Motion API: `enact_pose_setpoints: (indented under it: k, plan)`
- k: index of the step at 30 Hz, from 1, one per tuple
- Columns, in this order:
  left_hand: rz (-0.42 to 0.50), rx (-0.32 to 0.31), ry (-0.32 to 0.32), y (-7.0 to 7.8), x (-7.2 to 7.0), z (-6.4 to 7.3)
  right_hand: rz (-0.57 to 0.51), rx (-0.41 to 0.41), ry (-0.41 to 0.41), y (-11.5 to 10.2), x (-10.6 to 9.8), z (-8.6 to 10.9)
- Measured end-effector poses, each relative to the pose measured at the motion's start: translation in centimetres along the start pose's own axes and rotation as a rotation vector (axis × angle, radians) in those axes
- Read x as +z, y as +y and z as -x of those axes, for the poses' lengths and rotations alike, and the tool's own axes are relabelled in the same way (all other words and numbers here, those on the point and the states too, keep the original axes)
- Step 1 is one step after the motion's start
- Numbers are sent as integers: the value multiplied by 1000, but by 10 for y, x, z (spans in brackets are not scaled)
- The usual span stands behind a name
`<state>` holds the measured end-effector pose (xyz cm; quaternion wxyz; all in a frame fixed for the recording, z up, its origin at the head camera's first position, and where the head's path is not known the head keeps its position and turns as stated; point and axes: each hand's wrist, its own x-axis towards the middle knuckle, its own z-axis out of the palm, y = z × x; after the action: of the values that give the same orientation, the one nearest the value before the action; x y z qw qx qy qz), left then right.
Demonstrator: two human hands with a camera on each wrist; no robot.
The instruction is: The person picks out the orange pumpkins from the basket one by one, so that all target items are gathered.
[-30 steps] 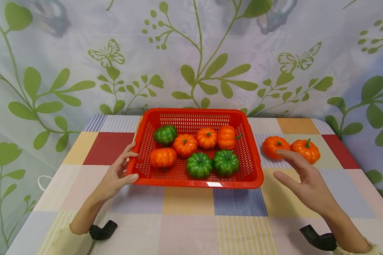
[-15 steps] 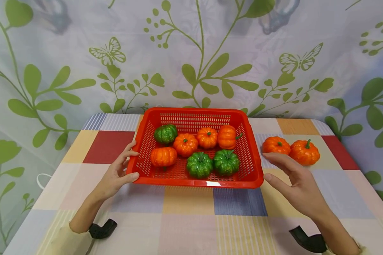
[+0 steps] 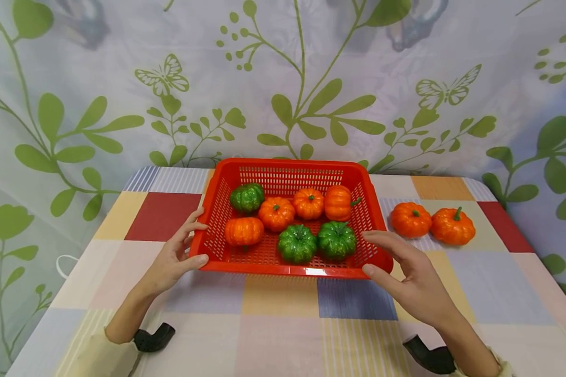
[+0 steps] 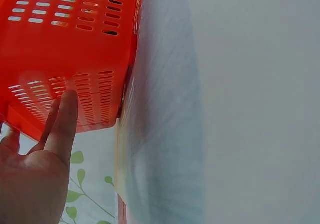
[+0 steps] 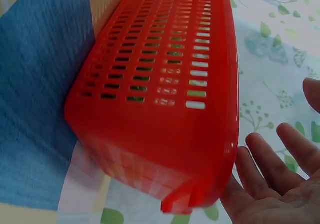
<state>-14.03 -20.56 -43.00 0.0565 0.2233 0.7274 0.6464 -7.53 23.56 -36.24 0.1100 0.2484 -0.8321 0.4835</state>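
A red plastic basket [image 3: 294,269] stands on the table, holding several toy pumpkins, orange ones [image 3: 276,213] and green ones [image 3: 297,244]. At its left end my left hand [image 3: 167,264] rests against the basket, thumb at the front rim. In the left wrist view, fairly straight fingers [image 4: 65,124] touch the slotted outer wall. My right hand [image 3: 417,277] is at the front right corner, thumb and fingers spread in a loose arch. In the right wrist view, its relaxed fingers [image 5: 270,161] lie beside the rim; whether they touch it I cannot tell.
Two more orange pumpkins [image 3: 411,220] sit on the table right of the basket. A patchwork cloth [image 3: 283,340] covers the table. Behind it hangs a leaf-patterned curtain [image 3: 122,68]. A thin white cable [image 3: 62,268] loops at the table's left edge.
My right hand has moved left, from in front of the two loose pumpkins to the basket's right corner. The left hand and the basket have stayed in place.
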Motion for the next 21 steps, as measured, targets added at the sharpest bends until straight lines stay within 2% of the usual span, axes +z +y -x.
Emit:
enact_pose_setpoints:
  k: [4, 10, 15, 21]
  plan:
    - [1, -15, 3, 1, 0, -1, 4, 7, -14, 1, 6, -2]
    - [1, -16, 4, -1, 0, -1, -51, 7, -31, -1, 20, -7]
    - [-5, -12, -8, -1, 1, -2, -41, -22, -10, -3, 33, -12]
    - [-14, -14, 1, -1, 1, 0, -38, -5, -47, -10, 44, -19]
